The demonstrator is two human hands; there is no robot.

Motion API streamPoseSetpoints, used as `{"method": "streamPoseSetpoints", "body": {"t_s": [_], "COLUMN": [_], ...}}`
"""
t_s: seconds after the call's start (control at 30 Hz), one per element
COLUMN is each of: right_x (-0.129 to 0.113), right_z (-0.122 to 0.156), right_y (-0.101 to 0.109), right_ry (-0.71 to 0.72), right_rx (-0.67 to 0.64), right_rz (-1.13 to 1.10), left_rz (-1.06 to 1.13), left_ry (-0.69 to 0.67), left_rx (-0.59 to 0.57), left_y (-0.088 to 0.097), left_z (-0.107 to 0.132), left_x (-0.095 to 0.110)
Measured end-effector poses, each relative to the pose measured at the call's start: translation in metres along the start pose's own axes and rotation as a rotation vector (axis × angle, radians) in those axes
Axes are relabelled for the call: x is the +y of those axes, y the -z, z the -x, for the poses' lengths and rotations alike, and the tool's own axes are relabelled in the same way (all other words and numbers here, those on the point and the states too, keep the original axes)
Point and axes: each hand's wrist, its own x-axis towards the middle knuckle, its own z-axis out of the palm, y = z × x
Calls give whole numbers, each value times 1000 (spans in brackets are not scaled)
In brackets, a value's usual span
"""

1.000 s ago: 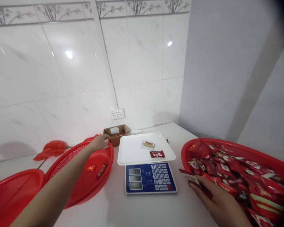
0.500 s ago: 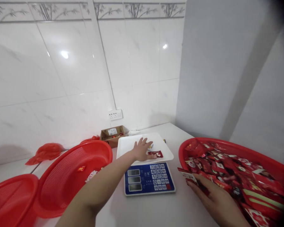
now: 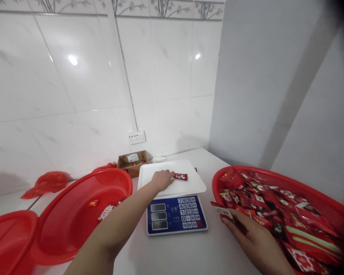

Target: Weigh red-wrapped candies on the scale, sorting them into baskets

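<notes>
My left hand (image 3: 163,180) is over the white tray (image 3: 193,187) of a blue-and-white digital scale (image 3: 176,215). Its fingers are drawn together at the left end of a small dark red snack packet (image 3: 181,176), whose other end sticks out to the right. Whatever else lies under those fingers is hidden. Beside the scale, my right hand (image 3: 253,236) pinches a red-and-white snack packet (image 3: 223,211) between thumb and fingers. That hand is at the near left rim of a wide red basket (image 3: 218,177) heaped with mostly red wrapped snacks (image 3: 286,202).
Left of the scale stands a red perforated basket (image 3: 60,206) with a few packets (image 3: 106,210) inside. Another red basket (image 3: 13,236) overlaps it. Behind are a red plastic bag (image 3: 47,183), a small cardboard box (image 3: 133,160) and a tiled wall with a socket (image 3: 137,137).
My left hand has gone from spread fingers to closed ones at the dark red packet, which has shifted slightly left and back. My right hand still holds its packet. The view has shifted slightly.
</notes>
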Motion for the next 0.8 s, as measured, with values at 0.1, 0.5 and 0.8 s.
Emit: {"method": "streamPoseSetpoints", "body": {"t_s": [0.1,0.5,0.8], "right_x": [3,0,-1], "right_z": [0,1,0], "right_y": [-2,-1,0], "right_ry": [6,3,-4], "right_rx": [7,-1,-4], "right_rz": [23,-1,-13], "left_rz": [8,7,-79], "left_ry": [45,18,78], "left_rx": [37,-26,87], "left_y": [2,-3,31], "left_z": [6,-33,16], "left_x": [-9,26,-9]}}
